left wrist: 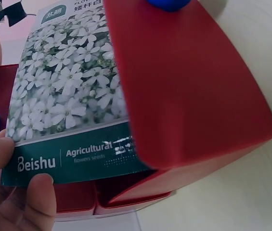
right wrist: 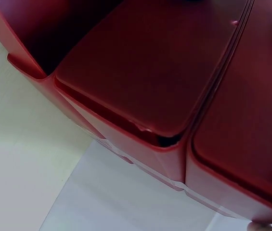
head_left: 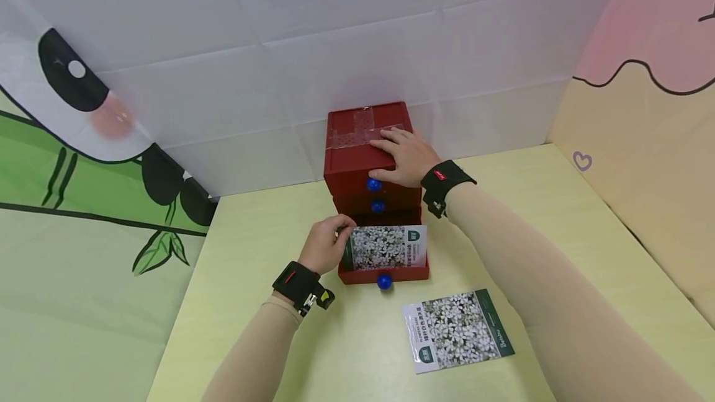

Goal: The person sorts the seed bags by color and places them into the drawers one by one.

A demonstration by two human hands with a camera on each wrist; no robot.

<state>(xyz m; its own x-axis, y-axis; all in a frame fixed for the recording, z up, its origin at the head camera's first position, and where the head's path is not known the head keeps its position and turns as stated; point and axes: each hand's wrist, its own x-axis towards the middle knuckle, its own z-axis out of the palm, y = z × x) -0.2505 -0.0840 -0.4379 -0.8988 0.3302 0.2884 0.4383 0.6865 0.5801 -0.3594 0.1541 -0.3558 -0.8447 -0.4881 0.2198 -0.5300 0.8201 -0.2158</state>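
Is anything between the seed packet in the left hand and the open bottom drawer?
Nothing visible. The left hand holds the seed packet right over the open drawer, which looks free under it. The right hand rests on the chest, clear of the drawer.

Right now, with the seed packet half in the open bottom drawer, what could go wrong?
The seed packet looks as wide as the bottom drawer, so it may catch on the rim and bend. The left hand only pinches its edge, so it could slip. The right hand lies flat on the red drawer chest; easing off might let it shift.
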